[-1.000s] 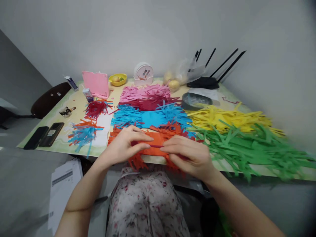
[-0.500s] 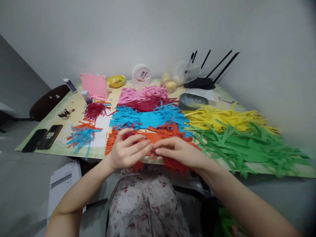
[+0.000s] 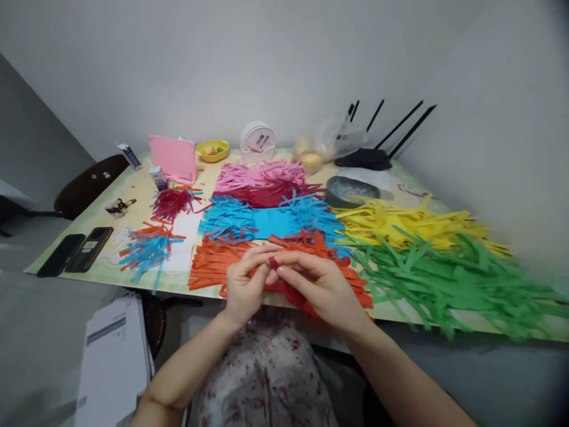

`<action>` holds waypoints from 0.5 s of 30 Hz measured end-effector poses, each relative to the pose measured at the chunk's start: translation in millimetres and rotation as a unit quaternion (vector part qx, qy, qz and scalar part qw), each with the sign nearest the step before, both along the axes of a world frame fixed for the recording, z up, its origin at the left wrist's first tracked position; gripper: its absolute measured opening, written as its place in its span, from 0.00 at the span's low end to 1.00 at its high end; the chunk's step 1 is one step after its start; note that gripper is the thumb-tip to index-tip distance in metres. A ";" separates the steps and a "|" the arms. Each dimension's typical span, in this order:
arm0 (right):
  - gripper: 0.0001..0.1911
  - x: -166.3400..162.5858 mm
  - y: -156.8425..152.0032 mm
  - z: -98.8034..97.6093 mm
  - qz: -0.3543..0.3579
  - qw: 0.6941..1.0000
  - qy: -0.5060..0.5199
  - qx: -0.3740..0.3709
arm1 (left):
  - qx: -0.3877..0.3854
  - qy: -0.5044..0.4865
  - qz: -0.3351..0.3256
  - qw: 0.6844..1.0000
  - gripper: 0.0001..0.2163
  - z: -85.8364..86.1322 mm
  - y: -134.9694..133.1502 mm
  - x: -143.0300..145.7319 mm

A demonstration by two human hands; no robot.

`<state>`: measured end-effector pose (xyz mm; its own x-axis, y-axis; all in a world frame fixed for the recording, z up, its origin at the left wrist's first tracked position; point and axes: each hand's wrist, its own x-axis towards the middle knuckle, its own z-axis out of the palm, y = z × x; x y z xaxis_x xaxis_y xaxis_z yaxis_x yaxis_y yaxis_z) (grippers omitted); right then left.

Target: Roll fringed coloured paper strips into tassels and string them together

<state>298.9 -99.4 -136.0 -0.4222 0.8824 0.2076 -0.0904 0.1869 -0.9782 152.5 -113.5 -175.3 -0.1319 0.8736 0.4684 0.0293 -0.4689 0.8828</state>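
My left hand (image 3: 245, 284) and my right hand (image 3: 318, 283) meet over the table's near edge, fingers pinched together on a small red paper strip (image 3: 274, 263). More red paper hangs below my right palm. Under both hands lies a fringed orange paper sheet (image 3: 212, 264). Behind it sit a fringed blue sheet (image 3: 267, 217), then dark red and pink fringed sheets (image 3: 262, 175).
Green strips (image 3: 444, 276) and yellow strips (image 3: 409, 219) fill the table's right side. Small tassels (image 3: 146, 248) and two phones (image 3: 73, 252) lie at the left. A pink case (image 3: 172, 159), yellow bowl (image 3: 212, 149), router (image 3: 371, 157) and dark dish (image 3: 349, 190) stand at the back. Papers (image 3: 113, 356) lie low at the left.
My hands have drawn closer together and risen slightly, going from pressing flat on the orange sheet to pinching a red strip between the fingertips. The orange sheet lies more exposed.
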 end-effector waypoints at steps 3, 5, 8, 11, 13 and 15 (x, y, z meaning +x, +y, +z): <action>0.07 0.3 9.1 -5.8 -0.032 0.998 -0.025 0.040 | -0.059 -0.050 -0.029 0.997 0.10 1.2 2.4 5.2; 0.05 -2.7 11.5 -11.4 -0.062 0.994 -0.046 0.076 | -0.068 -0.052 -0.024 0.996 0.11 -1.6 7.3 7.0; 0.06 -6.5 20.3 -17.1 -0.069 0.983 -0.092 0.144 | -0.066 -0.041 0.029 0.997 0.11 -9.2 19.1 8.0; 0.09 8.0 60.4 -14.8 -0.071 0.949 -0.211 0.225 | -0.060 -0.076 0.117 0.988 0.10 -11.0 32.8 3.1; 0.10 34.2 110.4 -10.0 -0.151 0.899 -0.343 0.226 | -0.051 -0.151 0.156 0.975 0.10 -6.1 39.4 -3.3; 0.16 69.3 170.3 -6.5 -0.241 0.839 -0.462 0.157 | -0.049 -0.209 0.162 0.963 0.09 1.1 42.0 -9.6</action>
